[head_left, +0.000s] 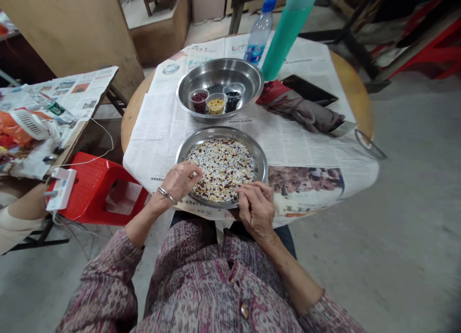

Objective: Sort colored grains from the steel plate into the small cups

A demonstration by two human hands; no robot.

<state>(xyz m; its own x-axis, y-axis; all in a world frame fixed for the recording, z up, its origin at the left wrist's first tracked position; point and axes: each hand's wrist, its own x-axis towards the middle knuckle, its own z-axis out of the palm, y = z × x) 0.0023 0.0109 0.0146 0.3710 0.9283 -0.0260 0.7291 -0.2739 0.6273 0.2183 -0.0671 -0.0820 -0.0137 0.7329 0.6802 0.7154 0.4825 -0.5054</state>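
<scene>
Where the round table (355,95) is laid with newspaper (158,126), the stock stands as follows.

One shallow steel plate (260,161), at the near edge, holding one spread layer of mixed beans (222,168): white, dark red and yellow grains, too many and too small to count.

One steel bowl (248,78), just beyond the plate, containing four small cups: one of dark red beans (199,101), one of yellow beans (216,105), one of black beans (232,100), and one behind them whose contents cannot be made out.

Two hands. Left hand (180,180), one bangle at the wrist, fingers curled at the plate's near-left rim, tips over the beans; whether it pinches a grain cannot be told. Right hand (256,207), fingers bent down on the near-right rim, resting there rather than clasping.

Two bottles at the far side: one clear with blue cap (260,32), one teal (288,28). One folded cloth (298,109) on one dark tablet (309,90).

One red stool (93,179), left of the table.
</scene>
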